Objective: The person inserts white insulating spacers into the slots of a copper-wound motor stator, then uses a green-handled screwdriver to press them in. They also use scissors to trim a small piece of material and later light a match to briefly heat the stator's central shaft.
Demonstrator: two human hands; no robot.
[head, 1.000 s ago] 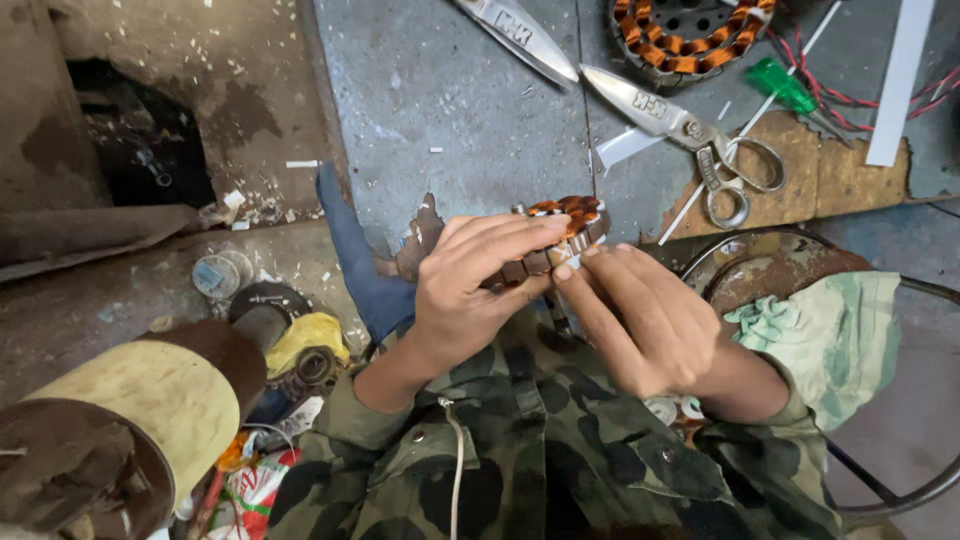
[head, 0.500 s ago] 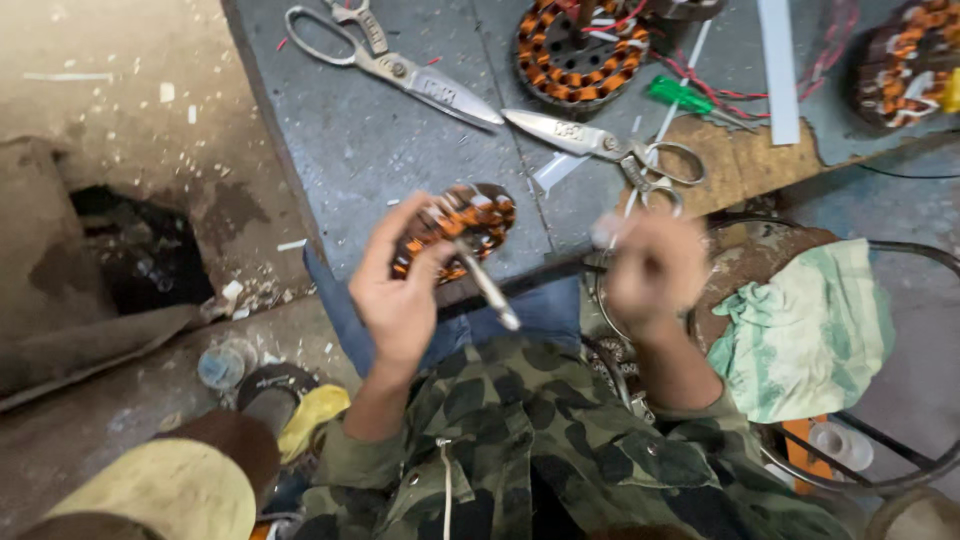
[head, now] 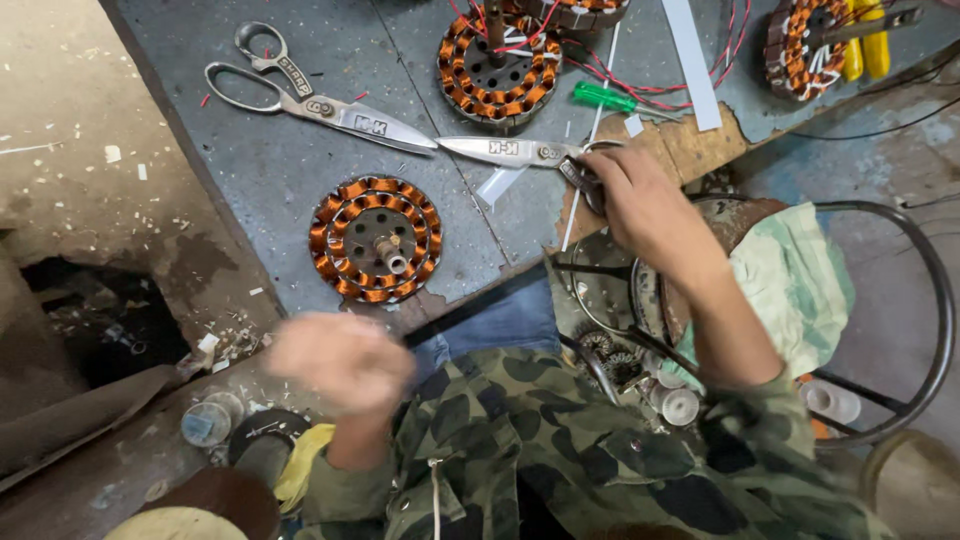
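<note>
While your left hand point(head: 340, 362) is a blur at the lower left of the frame, drawn in over your camouflage sleeve point(head: 560, 450), it holds nothing I can make out; whether the fingers are curled or slack, I cannot tell. That is new: half a second ago it gripped the copper-wound stator point(head: 376, 239), and now that stator lies flat on the grey bench point(head: 270, 170), left of centre, shaft stub up, well apart from both hands. So the winding is set down and the work has moved to the cutting tool. Your right hand point(head: 640, 205) has reached up to the middle right, fingers closed on the handles of the nearer scissors point(head: 515, 152), blades pointing left. Further up, a second pair of scissors point(head: 310, 95) lies untouched at upper left, another stator point(head: 498, 68) with red leads sits top centre, a green screwdriver point(head: 605, 97) beside it.
</note>
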